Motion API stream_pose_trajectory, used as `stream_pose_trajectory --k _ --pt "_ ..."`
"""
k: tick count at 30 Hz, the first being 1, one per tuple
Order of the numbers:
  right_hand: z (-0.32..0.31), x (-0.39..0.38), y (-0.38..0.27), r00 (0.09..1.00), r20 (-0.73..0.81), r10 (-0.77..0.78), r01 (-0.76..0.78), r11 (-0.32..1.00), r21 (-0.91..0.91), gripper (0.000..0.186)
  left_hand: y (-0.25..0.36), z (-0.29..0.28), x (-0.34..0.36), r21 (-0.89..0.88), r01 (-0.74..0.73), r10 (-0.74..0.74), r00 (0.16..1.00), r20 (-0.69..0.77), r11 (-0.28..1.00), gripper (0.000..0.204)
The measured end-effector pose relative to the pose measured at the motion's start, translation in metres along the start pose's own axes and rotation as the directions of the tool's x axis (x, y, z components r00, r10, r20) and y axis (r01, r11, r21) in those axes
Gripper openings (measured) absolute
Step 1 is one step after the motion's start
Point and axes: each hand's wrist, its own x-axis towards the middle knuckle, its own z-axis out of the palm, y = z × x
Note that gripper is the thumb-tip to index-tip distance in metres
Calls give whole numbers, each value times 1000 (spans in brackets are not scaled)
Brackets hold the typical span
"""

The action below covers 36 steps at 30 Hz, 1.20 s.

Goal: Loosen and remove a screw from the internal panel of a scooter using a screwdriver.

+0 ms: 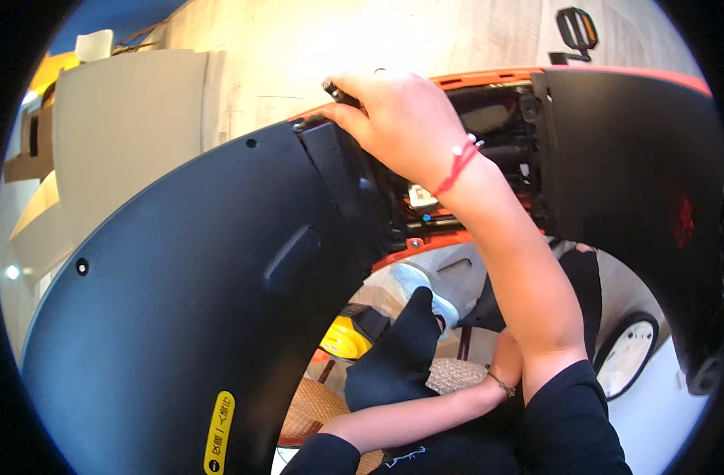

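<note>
A person in dark sleeves is leaning over a large, curved machine body of black panels with orange-red edging. The right hand (397, 111) is reaching across the top, thumb and fingers nearly closed, pinching a short black cylindrical piece (342, 94) whose end is poking out past the fingertips. That piece is sitting at the far corner of the left black panel (188, 237), just above the orange-red edge. The left hand (507, 356) is mostly hiding behind the right forearm, so I cannot tell how open it is or whether it is holding anything.

Between the left panel and the right black panel (627, 142), an opening is showing dark inner parts and a small white part (422, 196). Beyond the far edge, a pedal (577, 30) is sticking out over the pale floor (283, 47).

The step in hand seems to be positioning or working the black piece at the panel corner. The next move appears to be calling for a steady pinch and careful alignment there.
</note>
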Motion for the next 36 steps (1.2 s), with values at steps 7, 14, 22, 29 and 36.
stream_pose_trajectory --k 7,14,22,29,36 --pt "-4 11 -3 976 36 -214 212 976 45 16 0 5 9 -108 246 -243 969 42 963 25" --pt "4 13 -17 999 5 -44 41 961 273 21 -13 6 4 -139 146 -148 989 -2 979 26" --pt "-2 12 -5 979 20 -203 199 971 134 28 -2 6 12 -114 322 -314 946 79 940 28" --pt "-9 14 6 941 115 -319 317 948 41 48 1 8 19 -261 462 -431 887 167 848 30" --pt "11 10 7 972 -33 -233 235 962 137 36 -11 15 18 -310 402 -390 915 105 861 31"
